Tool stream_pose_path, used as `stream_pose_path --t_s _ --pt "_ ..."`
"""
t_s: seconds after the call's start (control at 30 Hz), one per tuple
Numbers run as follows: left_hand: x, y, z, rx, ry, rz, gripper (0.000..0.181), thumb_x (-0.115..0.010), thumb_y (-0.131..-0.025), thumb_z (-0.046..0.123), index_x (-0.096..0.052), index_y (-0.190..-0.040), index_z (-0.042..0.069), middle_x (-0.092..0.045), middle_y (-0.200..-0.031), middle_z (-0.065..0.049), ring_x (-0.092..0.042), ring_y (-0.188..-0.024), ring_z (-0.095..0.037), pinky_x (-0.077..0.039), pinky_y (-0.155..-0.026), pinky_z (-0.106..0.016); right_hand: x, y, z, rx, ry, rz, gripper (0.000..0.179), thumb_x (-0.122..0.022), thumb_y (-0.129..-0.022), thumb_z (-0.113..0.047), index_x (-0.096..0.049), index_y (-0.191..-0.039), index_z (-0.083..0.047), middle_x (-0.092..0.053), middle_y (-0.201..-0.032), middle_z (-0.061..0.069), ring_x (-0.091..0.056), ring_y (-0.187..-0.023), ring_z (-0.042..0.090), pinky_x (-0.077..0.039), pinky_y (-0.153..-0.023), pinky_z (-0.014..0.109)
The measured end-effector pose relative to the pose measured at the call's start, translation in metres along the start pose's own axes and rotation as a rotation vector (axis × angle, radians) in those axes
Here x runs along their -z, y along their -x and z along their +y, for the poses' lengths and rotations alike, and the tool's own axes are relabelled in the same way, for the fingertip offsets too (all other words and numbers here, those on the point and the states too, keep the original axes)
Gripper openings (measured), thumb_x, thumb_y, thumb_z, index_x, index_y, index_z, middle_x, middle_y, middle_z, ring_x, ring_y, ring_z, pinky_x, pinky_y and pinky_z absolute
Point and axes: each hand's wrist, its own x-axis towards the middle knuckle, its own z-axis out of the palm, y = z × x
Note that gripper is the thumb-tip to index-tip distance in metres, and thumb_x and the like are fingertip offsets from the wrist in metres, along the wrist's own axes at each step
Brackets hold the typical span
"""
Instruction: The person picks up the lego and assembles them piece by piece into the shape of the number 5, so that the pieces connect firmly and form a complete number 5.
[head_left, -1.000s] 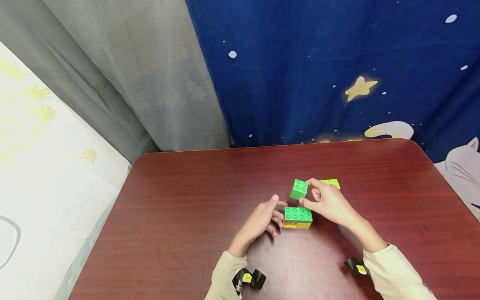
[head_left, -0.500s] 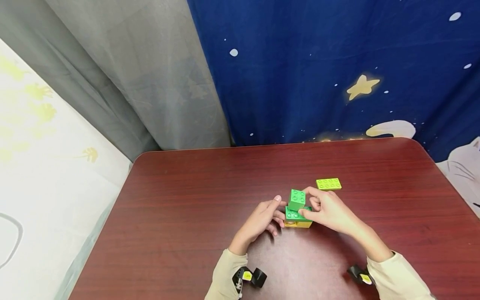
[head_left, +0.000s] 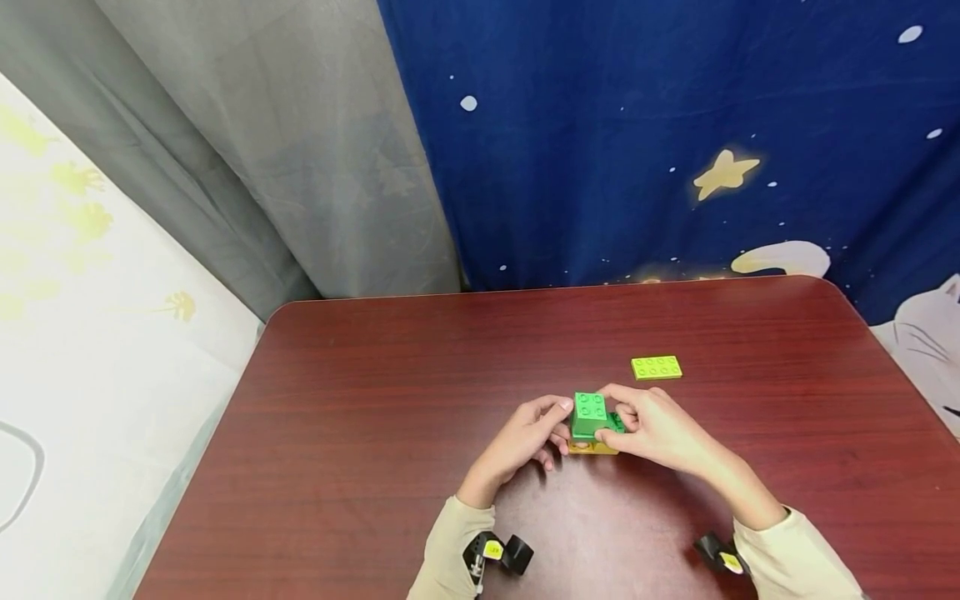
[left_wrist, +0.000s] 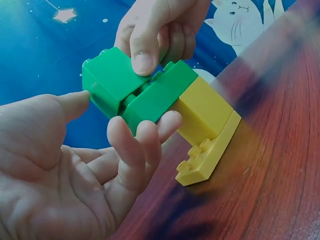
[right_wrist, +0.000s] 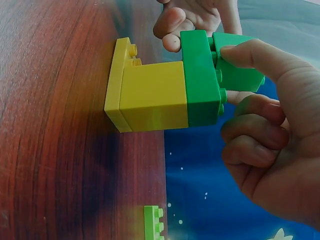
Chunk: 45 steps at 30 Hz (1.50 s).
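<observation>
A small square green building brick (head_left: 589,408) sits on a longer green brick (left_wrist: 162,97), slightly tilted with a gap between them in the left wrist view. Thumb and forefinger of my right hand (head_left: 656,425) pinch the small brick. Below the green bricks are a yellow brick (right_wrist: 152,95) and a thin yellow base brick (right_wrist: 118,82), standing on the table. My left hand (head_left: 521,442) is at the stack's left end: its thumb touches the small brick, while the loosely bent fingers lie against or close by the longer green one.
A flat lime-green brick (head_left: 657,367) lies on the brown table (head_left: 390,433) behind the stack, to the right. Curtains (head_left: 600,150) hang beyond the table's far edge. A black wrist camera (head_left: 498,552) is strapped at the left sleeve.
My right hand has lowered the small green brick towards me and slightly left, onto the longer green brick. My left thumb has come against it; the left hand otherwise stays put.
</observation>
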Motion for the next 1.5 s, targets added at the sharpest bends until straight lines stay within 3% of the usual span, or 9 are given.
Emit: stream_pose_path --t_s 0.4,0.57,0.87,1.13,1.5 --pt "-0.0008 0.0014 0.0042 0.010 0.007 0.001 0.043 -0.054 -0.094 0.034 -0.051 -0.120 0.000 -0.058 -0.072 -0.010 -0.056 -0.057 -0.015 -0.041 -0.037 -0.021 -0.0006 -0.0007 -0.0023 0.003 0.043 -0.008 0.030 -0.076 -0.074 -0.013 -0.061 -0.098 -0.022 -0.027 -0.054 -0.018 -0.024 -0.047 -0.004 -0.022 -0.045 0.015" --pt "-0.0025 0.0027 0.0070 0.040 0.037 0.014 0.047 -0.060 -0.090 0.034 -0.043 -0.121 0.002 -0.057 -0.072 -0.011 -0.055 -0.057 -0.014 -0.040 -0.036 -0.021 -0.0003 -0.0001 -0.0025 -0.007 0.048 -0.018 0.030 -0.076 -0.075 -0.013 -0.061 -0.099 -0.021 -0.028 -0.053 -0.018 -0.023 -0.047 -0.004 -0.021 -0.045 0.015" --pt "-0.0052 0.0032 0.0079 0.056 0.039 0.053 0.058 -0.059 -0.090 0.036 -0.036 -0.130 0.001 -0.057 -0.070 -0.011 -0.054 -0.055 -0.015 -0.039 -0.035 -0.021 0.0000 0.0031 -0.0053 -0.012 0.056 -0.024 0.029 -0.075 -0.077 -0.015 -0.061 -0.102 -0.022 -0.027 -0.053 -0.017 -0.021 -0.046 -0.004 -0.020 -0.044 0.015" --pt "-0.0054 0.0029 0.0083 0.047 0.026 0.075 0.056 -0.061 -0.089 0.035 -0.038 -0.127 0.001 -0.057 -0.068 -0.009 -0.053 -0.054 -0.015 -0.039 -0.036 -0.021 -0.0010 0.0037 -0.0040 -0.013 0.058 -0.012 0.031 -0.076 -0.077 -0.017 -0.062 -0.103 -0.021 -0.028 -0.053 -0.017 -0.023 -0.047 -0.004 -0.021 -0.044 0.015" --pt "-0.0051 0.0027 0.0071 0.041 0.020 0.053 0.051 -0.062 -0.089 0.032 -0.041 -0.125 0.002 -0.058 -0.070 -0.014 -0.053 -0.055 -0.019 -0.040 -0.036 -0.021 -0.0008 0.0039 -0.0023 -0.015 0.021 -0.010 0.029 -0.076 -0.077 -0.016 -0.063 -0.102 -0.022 -0.028 -0.054 -0.017 -0.024 -0.048 -0.003 -0.021 -0.044 0.015"
